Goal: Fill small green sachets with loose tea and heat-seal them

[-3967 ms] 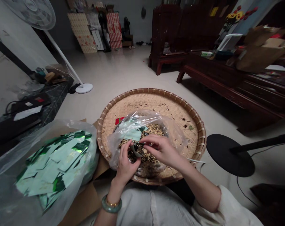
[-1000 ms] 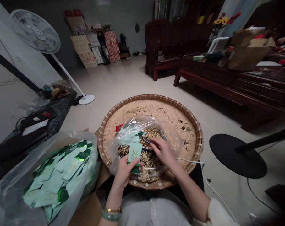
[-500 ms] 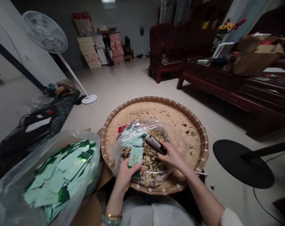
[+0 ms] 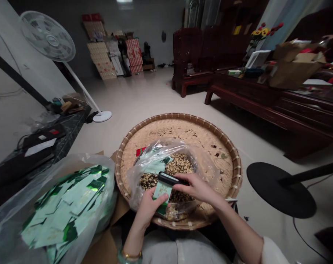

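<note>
My left hand (image 4: 151,211) is shut on a pale green foil packet (image 4: 162,194) and holds it upright over a round woven bamboo tray (image 4: 183,119). My right hand (image 4: 195,189) grips a small black handheld sealer (image 4: 172,179), which lies across the packet's top edge. Beneath both hands is a clear plastic bag (image 4: 205,165) holding a loose mix of dried tan and dark flakes (image 4: 178,165). Both hands are just above this bag, and the lower part of the packet is hidden by my left hand.
A big plastic bag of green foil packets (image 4: 67,209) sits in a cardboard box at left. A red card (image 4: 140,151) lies in the tray. A black round stand base (image 4: 280,190) is at right. Dark wooden furniture (image 4: 265,95) stands beyond, with another person's hand (image 4: 331,37) at top right.
My right hand has brought the black sealer down and left, from above the bag onto the packet's top edge. My left hand still holds the packet.
</note>
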The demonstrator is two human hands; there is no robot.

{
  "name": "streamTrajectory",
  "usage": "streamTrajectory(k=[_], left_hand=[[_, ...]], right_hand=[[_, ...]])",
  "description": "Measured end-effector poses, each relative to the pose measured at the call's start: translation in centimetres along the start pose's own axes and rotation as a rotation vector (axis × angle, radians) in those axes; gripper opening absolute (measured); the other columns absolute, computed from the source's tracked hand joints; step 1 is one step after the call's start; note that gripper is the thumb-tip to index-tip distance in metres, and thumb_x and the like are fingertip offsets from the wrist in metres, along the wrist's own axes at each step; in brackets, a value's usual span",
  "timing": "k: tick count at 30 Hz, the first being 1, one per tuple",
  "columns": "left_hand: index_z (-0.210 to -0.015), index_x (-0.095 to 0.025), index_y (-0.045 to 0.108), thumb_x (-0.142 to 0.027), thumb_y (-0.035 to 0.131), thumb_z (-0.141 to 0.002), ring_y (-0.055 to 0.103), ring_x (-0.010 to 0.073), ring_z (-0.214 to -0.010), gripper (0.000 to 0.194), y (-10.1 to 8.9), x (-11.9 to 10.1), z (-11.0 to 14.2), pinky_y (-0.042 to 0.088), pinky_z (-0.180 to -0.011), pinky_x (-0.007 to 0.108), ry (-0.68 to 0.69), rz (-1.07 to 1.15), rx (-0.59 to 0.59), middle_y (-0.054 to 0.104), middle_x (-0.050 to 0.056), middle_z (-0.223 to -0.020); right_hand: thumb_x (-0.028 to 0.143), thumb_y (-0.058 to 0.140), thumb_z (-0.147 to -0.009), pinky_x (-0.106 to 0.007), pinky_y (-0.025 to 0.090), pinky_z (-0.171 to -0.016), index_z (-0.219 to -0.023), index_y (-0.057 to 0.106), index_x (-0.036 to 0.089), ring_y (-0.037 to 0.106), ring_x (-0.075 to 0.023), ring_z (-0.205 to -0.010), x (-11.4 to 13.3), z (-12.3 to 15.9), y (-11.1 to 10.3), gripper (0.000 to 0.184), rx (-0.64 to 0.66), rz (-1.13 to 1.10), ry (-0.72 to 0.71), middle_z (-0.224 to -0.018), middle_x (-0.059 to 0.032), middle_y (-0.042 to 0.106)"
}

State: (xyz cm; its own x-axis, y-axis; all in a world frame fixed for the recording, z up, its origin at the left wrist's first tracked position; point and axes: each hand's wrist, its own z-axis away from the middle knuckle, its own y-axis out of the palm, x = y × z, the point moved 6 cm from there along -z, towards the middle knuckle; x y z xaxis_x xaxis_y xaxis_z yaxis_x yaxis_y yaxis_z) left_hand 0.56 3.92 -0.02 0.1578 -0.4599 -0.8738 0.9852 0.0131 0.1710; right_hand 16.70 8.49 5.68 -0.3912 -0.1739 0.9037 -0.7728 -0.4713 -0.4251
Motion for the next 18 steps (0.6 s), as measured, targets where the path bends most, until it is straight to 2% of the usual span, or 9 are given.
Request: streamTrajectory(k=[3,5,9,12,15,18], left_hand=[[-0.083,-0.012,0.068,-0.042,0.084,-0.051,0.065,0.0166,-0.053,0.046,-0.1,-0.1,0.1,0.049,-0.049,0.024,0.009,-0.008,-0.006,0.069,0.003,-0.067],[-0.084,-0.012,0.068,-0.047,0.082,-0.052,0.064,0.0171,-0.053,0.049,-0.1,0.0,0.0,0.048,-0.049,0.024,0.008,-0.002,-0.002,0.069,0.003,-0.065],[-0.082,-0.010,0.069,-0.065,0.067,-0.062,0.061,0.0163,-0.048,0.058,-0.3,0.3,-0.3,0.046,-0.049,0.025,0.003,0.024,-0.022,0.068,0.004,-0.058],[-0.080,-0.009,0.070,-0.066,0.065,-0.065,0.060,0.0162,-0.050,0.059,-0.6,0.3,-0.4,0.045,-0.051,0.025,0.021,0.004,-0.044,0.068,0.005,-0.057],[-0.077,-0.010,0.070,-0.065,0.066,-0.064,0.060,0.0167,-0.053,0.057,-0.9,0.1,-0.4,0.045,-0.052,0.025,0.038,-0.017,-0.041,0.068,0.006,-0.059],[-0.076,-0.010,0.071,-0.064,0.066,-0.064,0.060,0.0171,-0.054,0.055,-1.1,0.0,-0.3,0.044,-0.052,0.026,0.038,-0.019,-0.017,0.068,0.005,-0.058]], right_hand=[[0.037,0.058,-0.084,-0.028,0.045,-0.070,-0.106,0.070,0.022,0.065,-0.0231,-0.081,0.1,-0.2,0.2,0.029,-0.009,0.059,-0.009,-0.094,-0.0025,0.073],[0.036,0.056,-0.085,-0.027,0.044,-0.067,-0.103,0.071,0.021,0.065,-0.0220,-0.078,0.2,-0.1,0.3,0.027,-0.024,0.090,-0.017,-0.091,-0.0024,0.073],[0.036,0.054,-0.087,-0.026,0.043,-0.067,-0.099,0.070,0.020,0.064,-0.0215,-0.077,0.0,0.1,0.5,0.026,-0.024,0.088,-0.018,-0.088,-0.0026,0.073],[0.037,0.053,-0.087,-0.027,0.043,-0.067,-0.096,0.071,0.019,0.063,-0.0206,-0.076,-0.3,0.0,0.8,0.027,-0.011,0.054,-0.017,-0.084,-0.0029,0.072],[0.041,0.056,-0.084,-0.025,0.043,-0.060,-0.093,0.071,0.018,0.060,-0.0171,-0.067,-1.1,-0.1,1.2,0.029,-0.002,-0.088,0.040,-0.075,-0.0022,0.070],[0.051,0.060,-0.079,-0.020,0.034,-0.041,-0.090,0.068,0.017,0.047,-0.0090,-0.044,-2.4,0.1,2.0,0.037,0.070,-0.342,0.214,-0.065,0.0001,0.065]])
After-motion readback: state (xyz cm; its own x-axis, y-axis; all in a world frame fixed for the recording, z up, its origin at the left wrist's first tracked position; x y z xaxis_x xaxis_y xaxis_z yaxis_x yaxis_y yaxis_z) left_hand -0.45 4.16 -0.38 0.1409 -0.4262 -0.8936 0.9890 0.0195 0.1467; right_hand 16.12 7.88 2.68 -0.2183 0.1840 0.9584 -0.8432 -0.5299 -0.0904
